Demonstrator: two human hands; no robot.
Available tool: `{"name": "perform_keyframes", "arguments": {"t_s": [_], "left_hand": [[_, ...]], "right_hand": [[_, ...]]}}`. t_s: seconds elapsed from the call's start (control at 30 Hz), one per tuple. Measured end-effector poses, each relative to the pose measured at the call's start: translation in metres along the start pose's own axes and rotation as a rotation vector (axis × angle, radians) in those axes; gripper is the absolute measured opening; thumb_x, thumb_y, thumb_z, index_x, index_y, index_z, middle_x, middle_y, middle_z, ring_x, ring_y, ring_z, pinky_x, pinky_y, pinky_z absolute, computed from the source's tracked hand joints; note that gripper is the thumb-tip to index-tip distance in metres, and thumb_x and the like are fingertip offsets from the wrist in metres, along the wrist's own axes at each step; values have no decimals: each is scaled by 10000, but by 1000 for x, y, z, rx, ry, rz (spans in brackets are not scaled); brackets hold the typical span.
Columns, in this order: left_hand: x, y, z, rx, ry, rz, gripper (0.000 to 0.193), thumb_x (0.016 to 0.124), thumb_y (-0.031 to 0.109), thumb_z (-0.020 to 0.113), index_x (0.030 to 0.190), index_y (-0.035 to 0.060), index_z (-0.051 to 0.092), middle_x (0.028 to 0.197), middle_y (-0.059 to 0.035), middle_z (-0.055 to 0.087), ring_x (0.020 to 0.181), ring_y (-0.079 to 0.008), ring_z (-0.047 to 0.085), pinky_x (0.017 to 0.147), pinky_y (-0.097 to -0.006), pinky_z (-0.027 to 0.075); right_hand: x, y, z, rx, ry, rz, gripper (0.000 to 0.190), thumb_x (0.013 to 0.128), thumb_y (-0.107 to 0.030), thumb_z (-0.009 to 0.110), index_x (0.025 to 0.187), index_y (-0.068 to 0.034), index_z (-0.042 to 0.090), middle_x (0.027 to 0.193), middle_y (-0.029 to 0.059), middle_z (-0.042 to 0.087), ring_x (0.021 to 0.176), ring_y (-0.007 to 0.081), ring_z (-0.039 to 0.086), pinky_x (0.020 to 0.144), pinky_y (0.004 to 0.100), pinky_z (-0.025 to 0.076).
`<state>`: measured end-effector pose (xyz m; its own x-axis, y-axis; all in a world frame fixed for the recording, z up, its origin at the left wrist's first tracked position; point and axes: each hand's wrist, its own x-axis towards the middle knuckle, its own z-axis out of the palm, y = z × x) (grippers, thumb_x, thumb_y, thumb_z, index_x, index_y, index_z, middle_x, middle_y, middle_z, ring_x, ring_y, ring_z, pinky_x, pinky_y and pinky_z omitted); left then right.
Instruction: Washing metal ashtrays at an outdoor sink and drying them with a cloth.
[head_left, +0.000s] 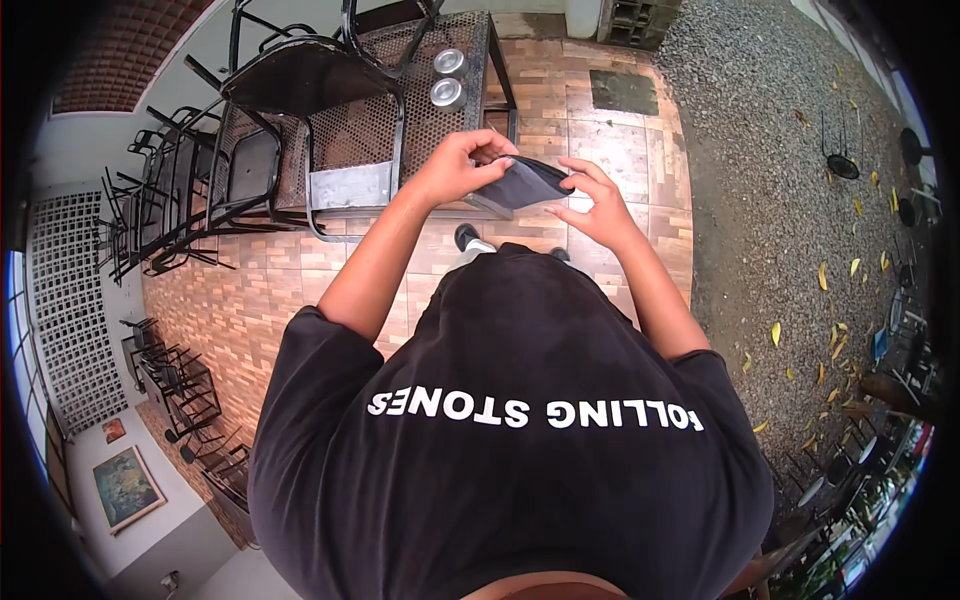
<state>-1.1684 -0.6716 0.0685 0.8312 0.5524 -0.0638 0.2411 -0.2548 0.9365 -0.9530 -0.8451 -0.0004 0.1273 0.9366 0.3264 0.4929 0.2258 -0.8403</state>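
A dark, flat pouch or folded cloth (525, 182) hangs between my two hands, over the tiled floor by a metal table's corner. My left hand (469, 166) pinches its left upper edge between thumb and fingers. At the other end, my right hand (596, 201) has its fingers at the right corner, the thumb a little apart below. Two round metal-lidded containers, the far one (449, 62) and the near one (447, 93), stand on the perforated metal table (427, 142) beyond my left hand. What the containers hold cannot be seen.
A black metal chair (315, 75) rests on the table, with more stacked chairs (161, 195) to the left. Beyond the tiled floor (667, 165) on the right lies gravel (757, 187) with yellow leaves. My shoes (466, 235) are close to the table's near edge.
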Motion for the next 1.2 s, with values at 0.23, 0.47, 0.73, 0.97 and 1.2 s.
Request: {"name": "perform_keyframes", "arguments": {"t_s": [0.23, 0.47, 0.73, 0.97, 1.2], "left_hand": [[5, 20, 5, -308, 96, 64, 190, 972, 26, 624, 1156, -6, 665, 1089, -36, 693, 988, -91, 644, 903, -249, 511], [-17, 108, 20, -820, 214, 98, 230, 975, 60, 607, 1195, 4, 642, 1017, -28, 682, 896, -68, 623, 784, -234, 506], [3, 8, 47, -880, 281, -262, 300, 1001, 158, 608, 1257, 2, 587, 1073, -69, 689, 949, -144, 662, 859, -302, 535], [-18, -34, 71, -885, -29, -459, 485, 1002, 377, 621, 1302, -3, 602, 1216, -90, 679, 1107, -201, 644, 987, -362, 494], [-18, -31, 64, -555, -52, -367, 391, 981, 261, 667, 1316, 72, 599, 1121, -25, 679, 967, -111, 653, 724, -274, 557]], "right_hand": [[21, -50, -34, 513, 110, 91, 310, 910, 32, 691, 1203, 11, 593, 949, 36, 638, 876, 95, 620, 810, 268, 533], [33, -111, -76, 1036, 227, 151, 568, 966, -102, 645, 1457, -9, 373, 1039, 58, 650, 921, 103, 625, 841, 262, 507], [4, -62, -7, 1381, 99, 745, 412, 1020, -253, 575, 1364, -30, 533, 1316, 102, 620, 1193, 220, 612, 1024, 398, 494], [-9, -53, -3, 1399, 102, 821, 352, 998, -198, 609, 1308, -38, 570, 1260, 84, 638, 1154, 205, 621, 1010, 385, 501], [-16, -37, 1, 1256, 166, 946, 367, 1004, -210, 607, 1326, -41, 554, 1256, 81, 640, 1153, 201, 618, 1006, 377, 500]]}}
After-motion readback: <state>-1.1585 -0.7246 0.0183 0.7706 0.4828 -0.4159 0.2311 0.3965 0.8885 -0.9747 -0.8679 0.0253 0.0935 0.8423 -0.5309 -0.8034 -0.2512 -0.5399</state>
